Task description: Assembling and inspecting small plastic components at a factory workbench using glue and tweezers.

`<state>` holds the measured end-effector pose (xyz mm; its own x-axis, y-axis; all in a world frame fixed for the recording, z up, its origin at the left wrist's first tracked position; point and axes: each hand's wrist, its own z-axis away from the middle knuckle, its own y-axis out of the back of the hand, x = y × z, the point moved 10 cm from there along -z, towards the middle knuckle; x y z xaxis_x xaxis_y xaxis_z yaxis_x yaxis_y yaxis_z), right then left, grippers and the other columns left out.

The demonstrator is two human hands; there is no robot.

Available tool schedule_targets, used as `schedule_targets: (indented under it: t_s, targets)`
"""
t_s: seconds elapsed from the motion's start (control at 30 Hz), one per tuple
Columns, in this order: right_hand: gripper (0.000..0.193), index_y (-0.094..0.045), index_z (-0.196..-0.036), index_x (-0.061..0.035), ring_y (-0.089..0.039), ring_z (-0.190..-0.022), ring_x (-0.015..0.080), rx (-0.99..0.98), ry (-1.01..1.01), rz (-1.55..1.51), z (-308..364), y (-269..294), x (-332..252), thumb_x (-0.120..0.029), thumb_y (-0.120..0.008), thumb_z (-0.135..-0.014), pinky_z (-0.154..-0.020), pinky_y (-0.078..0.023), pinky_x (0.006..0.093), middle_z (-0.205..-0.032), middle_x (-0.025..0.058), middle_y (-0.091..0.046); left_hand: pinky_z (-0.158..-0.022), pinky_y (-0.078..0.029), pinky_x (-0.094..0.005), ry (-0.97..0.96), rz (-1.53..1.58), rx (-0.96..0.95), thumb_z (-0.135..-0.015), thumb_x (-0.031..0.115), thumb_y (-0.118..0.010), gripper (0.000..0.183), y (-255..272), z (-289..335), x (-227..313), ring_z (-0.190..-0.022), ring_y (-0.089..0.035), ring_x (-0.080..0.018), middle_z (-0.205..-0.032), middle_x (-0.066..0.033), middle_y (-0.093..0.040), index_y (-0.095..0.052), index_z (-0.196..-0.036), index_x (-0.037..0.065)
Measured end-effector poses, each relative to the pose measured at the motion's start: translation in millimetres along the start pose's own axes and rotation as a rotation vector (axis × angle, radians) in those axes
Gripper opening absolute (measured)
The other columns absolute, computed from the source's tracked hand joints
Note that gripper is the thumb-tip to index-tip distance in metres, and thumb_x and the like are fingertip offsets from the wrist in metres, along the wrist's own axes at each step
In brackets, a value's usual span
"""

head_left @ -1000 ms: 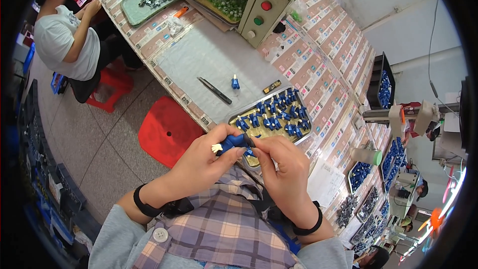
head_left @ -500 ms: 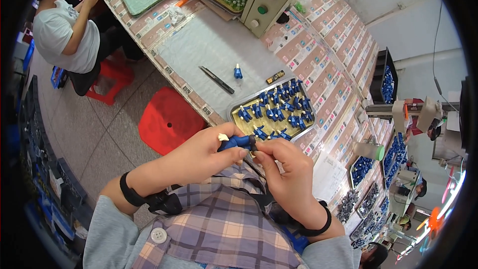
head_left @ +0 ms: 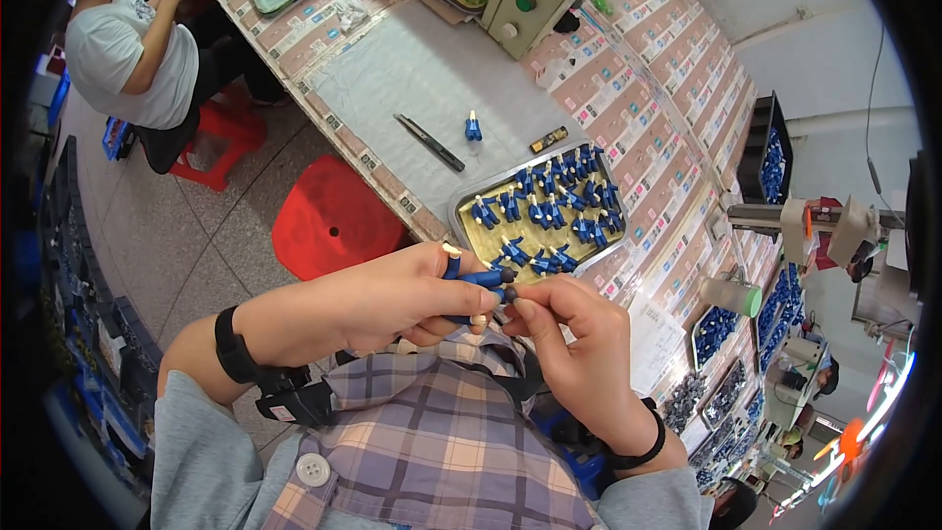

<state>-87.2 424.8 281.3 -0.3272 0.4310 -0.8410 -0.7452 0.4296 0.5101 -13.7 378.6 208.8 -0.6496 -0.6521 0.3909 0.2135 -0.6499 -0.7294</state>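
My left hand has its fingers curled firmly around a blue figure, thumb laid along it, held just short of the tray's near edge. My right hand has thumb and forefinger nearly together, pinching one dark end; how hard, I can't tell. Since half a second ago the figure has been rolled: two dark ends now show instead of one, so I judge the work has shifted to a different side of that end. Beyond, the tray holds similar figures. Past its far left corner, a lone blue piece and a knife rest on a pale sheet.
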Motion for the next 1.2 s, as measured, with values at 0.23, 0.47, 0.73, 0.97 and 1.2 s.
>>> schedule_targets:
  t_s: [0.23, 0.47, 0.73, 0.97, 1.2]
  targets:
    - [0.006, -0.058, -0.082, 0.0006, -0.061, -0.060, 0.0193, -0.009, -0.042, -0.005, 4, -2, 12, -0.001, -0.053, -0.079, -0.050, -0.045, 0.0283, -0.070, 0.0102, -0.058, -0.036, -0.018, -0.0164, 0.055, 0.041, 0.005, -0.085, 0.015, -0.053, 0.013, 0, -6, -8, -0.042, -0.026, 0.0000, -0.072, -0.0018, -0.052, -0.050, -0.090, 0.004]
    - [0.006, -0.057, -0.082, 0.0000, -0.061, -0.061, 0.0202, -0.002, -0.053, 0.013, 7, -3, 17, 0.000, -0.053, -0.078, -0.050, -0.044, 0.0291, -0.069, 0.0097, -0.057, -0.035, -0.018, -0.0173, 0.063, -0.011, 0.029, -0.085, 0.014, -0.054, 0.013, 3, -10, -12, -0.042, -0.026, -0.0005, -0.073, -0.0023, -0.052, -0.049, -0.090, 0.003]
    - [0.021, -0.060, -0.092, -0.0004, -0.061, -0.071, 0.0251, 0.154, 0.229, 0.117, 15, 11, -9, 0.002, -0.060, -0.072, -0.058, -0.048, 0.0295, -0.084, 0.0132, -0.060, -0.057, -0.045, -0.0287, -0.443, -0.819, 0.174, -0.080, 0.010, -0.056, 0.016, -14, 10, 42, -0.067, -0.057, -0.0185, -0.076, -0.0074, -0.055, -0.049, -0.093, 0.004]
    - [0.029, -0.061, -0.098, 0.0000, -0.060, -0.082, 0.0208, 0.099, 0.129, -0.289, 18, 0, 9, -0.002, -0.067, -0.070, -0.070, -0.047, 0.0264, -0.094, 0.0118, -0.061, -0.054, -0.046, -0.0337, -1.297, -1.271, 0.206, -0.060, 0.000, -0.062, 0.045, -29, 42, 44, -0.066, -0.057, -0.0262, -0.088, -0.0088, -0.057, -0.044, -0.100, 0.008]
    - [0.022, -0.060, -0.097, 0.0022, -0.059, -0.082, 0.0137, -0.103, -0.218, -0.830, 16, -28, 45, 0.000, -0.063, -0.075, -0.073, -0.046, 0.0245, -0.091, 0.0089, -0.062, -0.048, -0.039, -0.0250, -1.601, -1.511, 0.284, -0.066, 0.010, -0.059, 0.030, -36, 56, 40, -0.060, -0.049, -0.0149, -0.090, -0.0030, -0.058, -0.050, -0.094, 0.011]
